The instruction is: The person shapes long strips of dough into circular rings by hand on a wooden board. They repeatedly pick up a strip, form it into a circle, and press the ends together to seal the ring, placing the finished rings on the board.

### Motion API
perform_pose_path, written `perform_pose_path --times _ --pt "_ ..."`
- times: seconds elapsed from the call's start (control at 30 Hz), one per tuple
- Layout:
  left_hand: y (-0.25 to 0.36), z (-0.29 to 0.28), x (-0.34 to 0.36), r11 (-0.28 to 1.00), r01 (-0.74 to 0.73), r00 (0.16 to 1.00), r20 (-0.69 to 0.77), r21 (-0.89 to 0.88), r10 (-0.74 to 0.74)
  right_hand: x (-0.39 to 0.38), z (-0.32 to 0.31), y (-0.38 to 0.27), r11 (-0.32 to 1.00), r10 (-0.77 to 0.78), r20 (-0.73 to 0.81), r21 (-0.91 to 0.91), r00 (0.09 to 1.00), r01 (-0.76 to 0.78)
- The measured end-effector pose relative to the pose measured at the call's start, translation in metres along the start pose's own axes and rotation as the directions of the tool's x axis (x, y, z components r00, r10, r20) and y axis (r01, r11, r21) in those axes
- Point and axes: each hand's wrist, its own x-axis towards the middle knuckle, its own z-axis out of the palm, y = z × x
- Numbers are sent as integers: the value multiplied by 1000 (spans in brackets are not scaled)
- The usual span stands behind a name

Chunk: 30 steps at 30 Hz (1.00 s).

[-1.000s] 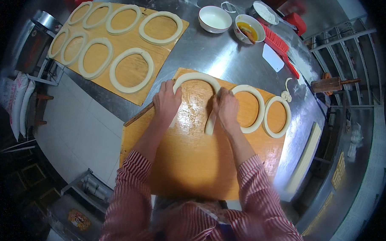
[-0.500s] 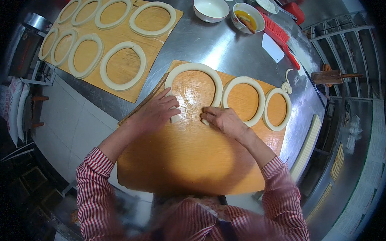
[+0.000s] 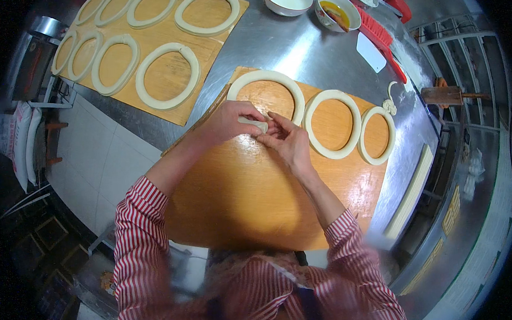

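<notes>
A thick rope of pale dough (image 3: 267,75) curves in an open ring on the near wooden board (image 3: 229,195). My left hand (image 3: 232,122) is closed around one end, lifted toward the gap in the ring. Close against it, my right hand (image 3: 289,147) has its thumb and fingers pinched at the same place; the fingers hide how the ends meet. To the right lie two closed dough rings, a middle one (image 3: 332,94) and a narrower-looking one (image 3: 378,110).
Another board (image 3: 204,46) at the far left carries several dough rings. Beyond are a white bowl (image 3: 288,3), a bowl of yellow liquid (image 3: 325,23), a red brush (image 3: 375,31) and a white scraper (image 3: 370,51). A dough scrap (image 3: 389,105) lies at right.
My hands were apart, each at one end of the dough rope. Now they have come together, the left moving right with its end. The view has shifted slightly.
</notes>
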Motion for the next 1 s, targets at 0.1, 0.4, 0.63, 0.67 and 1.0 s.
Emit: perform_pose_path --times 0.1,0.4,0.63,0.67,1.0 --pt "-9 -2 0 997 4 1000 4 -82 -3 6 5 6 995 -2 -42 99 999 6" --pt "-22 7 4 995 -97 993 -58 36 99 8 14 14 981 -7 -93 191 996 25" --pt "-25 14 1 987 -137 990 -22 90 139 4 5 3 979 68 -23 196 997 -62" --pt "-26 15 2 986 -119 992 -23 121 122 3 0 5 994 36 1 100 999 -36" --pt "-17 48 -3 763 -150 985 27 629 172 7 -48 10 680 -377 433 -471 819 562"
